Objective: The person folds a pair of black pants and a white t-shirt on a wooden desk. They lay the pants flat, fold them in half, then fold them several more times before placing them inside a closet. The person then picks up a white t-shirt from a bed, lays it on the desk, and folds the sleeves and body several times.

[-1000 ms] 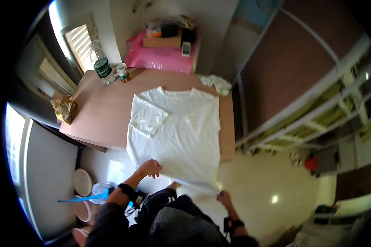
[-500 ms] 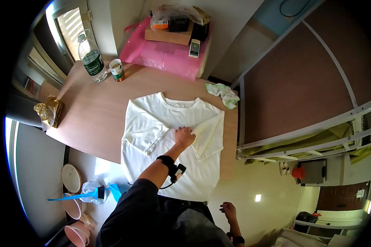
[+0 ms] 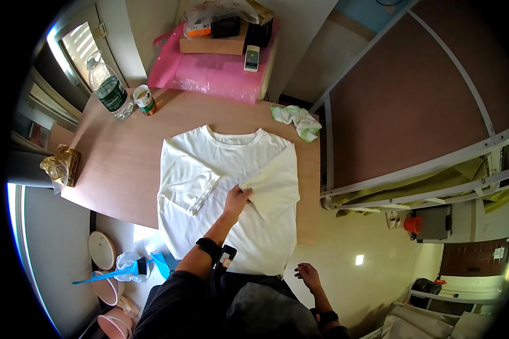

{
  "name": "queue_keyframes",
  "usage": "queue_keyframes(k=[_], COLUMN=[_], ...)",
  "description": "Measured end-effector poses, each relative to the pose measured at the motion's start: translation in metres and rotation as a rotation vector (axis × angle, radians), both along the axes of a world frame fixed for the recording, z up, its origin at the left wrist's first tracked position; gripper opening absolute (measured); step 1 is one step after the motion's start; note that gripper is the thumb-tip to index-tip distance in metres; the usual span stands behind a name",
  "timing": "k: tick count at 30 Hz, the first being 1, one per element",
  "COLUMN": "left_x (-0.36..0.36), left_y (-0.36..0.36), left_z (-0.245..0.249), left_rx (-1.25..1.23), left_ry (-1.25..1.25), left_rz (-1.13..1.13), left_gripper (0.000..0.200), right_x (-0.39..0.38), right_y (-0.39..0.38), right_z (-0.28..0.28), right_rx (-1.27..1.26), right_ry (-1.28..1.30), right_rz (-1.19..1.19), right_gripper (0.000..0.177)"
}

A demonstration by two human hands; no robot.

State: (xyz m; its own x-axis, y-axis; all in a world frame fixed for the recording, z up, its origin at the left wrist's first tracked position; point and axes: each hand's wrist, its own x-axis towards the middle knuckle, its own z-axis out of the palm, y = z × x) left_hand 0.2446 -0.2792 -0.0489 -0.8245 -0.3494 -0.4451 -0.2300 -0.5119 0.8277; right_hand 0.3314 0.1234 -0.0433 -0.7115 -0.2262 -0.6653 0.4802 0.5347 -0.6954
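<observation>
A white T-shirt (image 3: 232,243) lies spread on the table with its collar at the far side and both sleeves folded inward over the front. At the hem of the right-hand sleeve, my left hand (image 3: 238,200) is closed, pinching the fabric. Small creases run out from its fingers. My right hand (image 3: 307,276) hangs beside my body above the floor, off the table's near right. It holds nothing, and its fingers are loosely apart.
On the wooden table (image 3: 119,164) stand a large water bottle (image 3: 112,93), a paper cup (image 3: 145,101) and a gold tissue pack (image 3: 65,165). A crumpled cloth (image 3: 297,121) lies at the back right. A pink plastic bag (image 3: 203,76) bears a box. A bunk-bed frame (image 3: 401,192) borders the right.
My left hand has gone from resting on the shirt's middle to pinching the right-hand sleeve's hem, slightly nearer me. My right hand has risen a little. The view has shifted slightly.
</observation>
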Motion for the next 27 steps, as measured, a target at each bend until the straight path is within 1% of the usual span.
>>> queue_keyframes(k=[1,3,4,5,7,8,10,11,13,14,15,16,17,19,20,22,23,25,27], left_x=[0.0,0.004,0.006,0.009,0.012,0.012,0.011,0.012,0.017,0.019,0.019,0.019,0.023,0.029,0.03,0.036,0.034,0.034,0.031], left_y=[0.001,0.012,0.026,0.033,0.044,0.049,0.062,0.065,0.066,0.069,0.073,0.071,0.073,0.081,0.082,0.079,0.077,0.077,0.077], left_z=[0.01,0.038,0.012,0.023,0.015,0.014,0.016,0.036,0.071,0.054,0.024,0.024,0.024,0.033,0.033,0.033,0.034,0.033,0.032], left_rx=[-0.005,0.279,0.331,0.243,0.199,0.199,0.109,0.11,0.251,0.253,0.273,0.291,0.29,0.143,0.14,0.027,0.019,0.071,0.05], left_ry=[0.001,-0.084,-0.114,-0.231,-0.253,-0.253,-0.084,-0.084,0.001,-0.006,-0.128,-0.247,-0.251,-0.177,-0.176,-0.193,-0.191,-0.141,-0.137], left_rz=[-0.003,-0.007,-0.063,-0.196,-0.317,-0.313,-0.117,-0.113,-0.066,-0.057,-0.139,-0.221,-0.218,-0.191,-0.197,-0.256,-0.252,-0.013,0.006], left_gripper=[0.033,0.036,0.039,0.038,0.034,0.034,0.033,0.033,0.034,0.034,0.034,0.034,0.034,0.032,0.032,0.037,0.037,0.054,0.058], right_x=[-0.005,-0.008,-0.01,-0.013,-0.018,-0.021,-0.023,-0.025,-0.028,-0.027,-0.029,-0.032,-0.036,-0.039,-0.041,-0.044,-0.049,-0.058,-0.066], right_y=[-0.001,0.0,-0.004,-0.008,-0.014,-0.016,-0.018,-0.017,-0.016,-0.014,-0.013,-0.014,-0.015,-0.015,-0.016,-0.022,-0.028,-0.038,-0.05], right_z=[-0.001,-0.003,0.0,0.003,0.008,0.009,0.013,0.014,0.015,0.015,0.014,0.014,0.014,0.016,0.017,0.02,0.022,0.025,0.029], right_rx=[-0.005,-0.023,-0.046,-0.049,-0.036,-0.037,-0.083,-0.082,-0.065,-0.063,-0.07,-0.078,-0.08,-0.103,-0.113,-0.124,-0.134,-0.16,-0.183], right_ry=[0.001,0.061,0.047,0.046,0.038,0.037,0.055,0.054,0.051,0.043,0.041,0.042,0.038,0.08,0.086,0.097,0.11,0.148,0.179], right_rz=[-0.003,0.002,-0.038,-0.035,-0.018,-0.013,-0.014,-0.011,-0.001,0.007,0.016,0.024,0.026,0.015,0.0,0.01,0.027,0.069,0.106], right_gripper=[0.023,0.021,0.021,0.021,0.021,0.021,0.022,0.022,0.021,0.021,0.021,0.02,0.02,0.02,0.019,0.019,0.019,0.018,0.017])
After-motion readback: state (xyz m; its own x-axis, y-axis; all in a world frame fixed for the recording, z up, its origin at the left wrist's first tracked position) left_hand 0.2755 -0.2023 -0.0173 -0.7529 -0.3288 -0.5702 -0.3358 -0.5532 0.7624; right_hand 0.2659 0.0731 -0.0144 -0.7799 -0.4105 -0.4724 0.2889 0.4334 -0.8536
